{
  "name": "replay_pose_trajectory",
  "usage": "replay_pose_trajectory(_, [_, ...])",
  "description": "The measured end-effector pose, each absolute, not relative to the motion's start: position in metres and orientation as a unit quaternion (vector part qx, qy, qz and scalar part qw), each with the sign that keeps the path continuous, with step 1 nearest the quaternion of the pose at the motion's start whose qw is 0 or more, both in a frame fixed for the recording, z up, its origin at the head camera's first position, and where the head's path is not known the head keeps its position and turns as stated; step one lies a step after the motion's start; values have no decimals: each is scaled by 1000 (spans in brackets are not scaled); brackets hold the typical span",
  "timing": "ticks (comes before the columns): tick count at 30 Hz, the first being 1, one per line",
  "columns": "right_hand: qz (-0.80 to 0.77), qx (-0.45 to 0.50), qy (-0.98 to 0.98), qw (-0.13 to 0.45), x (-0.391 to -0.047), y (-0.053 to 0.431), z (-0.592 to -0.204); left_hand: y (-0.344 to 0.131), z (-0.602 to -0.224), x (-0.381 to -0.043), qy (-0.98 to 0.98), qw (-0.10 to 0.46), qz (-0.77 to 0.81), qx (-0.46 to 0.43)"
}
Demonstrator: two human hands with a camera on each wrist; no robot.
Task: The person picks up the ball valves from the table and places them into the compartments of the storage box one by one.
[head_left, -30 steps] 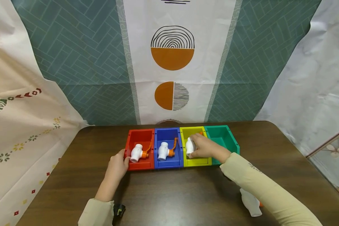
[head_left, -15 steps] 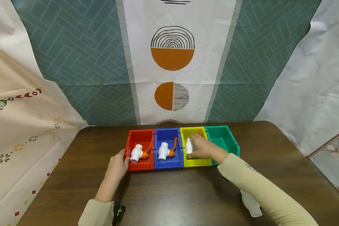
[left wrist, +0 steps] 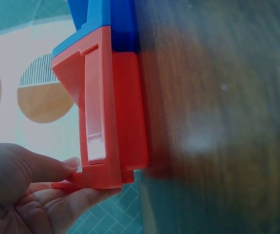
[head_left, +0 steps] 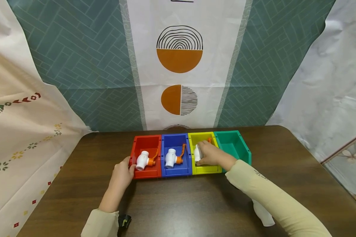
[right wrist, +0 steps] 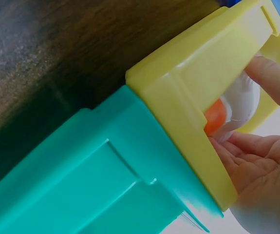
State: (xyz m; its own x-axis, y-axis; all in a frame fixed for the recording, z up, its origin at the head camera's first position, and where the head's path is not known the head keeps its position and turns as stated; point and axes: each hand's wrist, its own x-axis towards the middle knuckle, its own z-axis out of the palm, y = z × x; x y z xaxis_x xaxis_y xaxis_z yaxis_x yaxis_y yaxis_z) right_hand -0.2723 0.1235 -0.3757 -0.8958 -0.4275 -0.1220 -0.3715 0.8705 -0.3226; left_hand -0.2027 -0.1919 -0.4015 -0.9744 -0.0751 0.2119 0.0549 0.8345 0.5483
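My left hand grips the left side wall of the red bin; in the left wrist view its thumb and fingers pinch the bin's edge. Inside the yellow bin, my right hand holds a white plastic ball valve, partly hidden by the hand. The right wrist view shows thumb and fingers on either side of the valve's white body, with an orange part near the bin wall. Similar valves with orange handles lie in the red bin (white valve) and the blue bin (white valve).
The blue bin and green bin complete the joined row on the dark wooden table. Another white valve lies front right, partly under the right sleeve. A patterned cloth hangs behind the table.
My right hand and forearm have shifted slightly left within the yellow bin, still holding the valve. The left hand keeps its grip on the red bin. The head view has moved slightly.
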Motion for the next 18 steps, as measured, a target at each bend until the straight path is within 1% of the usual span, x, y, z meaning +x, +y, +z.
replay_pose_trajectory(18, [-131, -217, 962, 100, -271, 118, -379, -193, -401, -204, -950, 114, -290, 4])
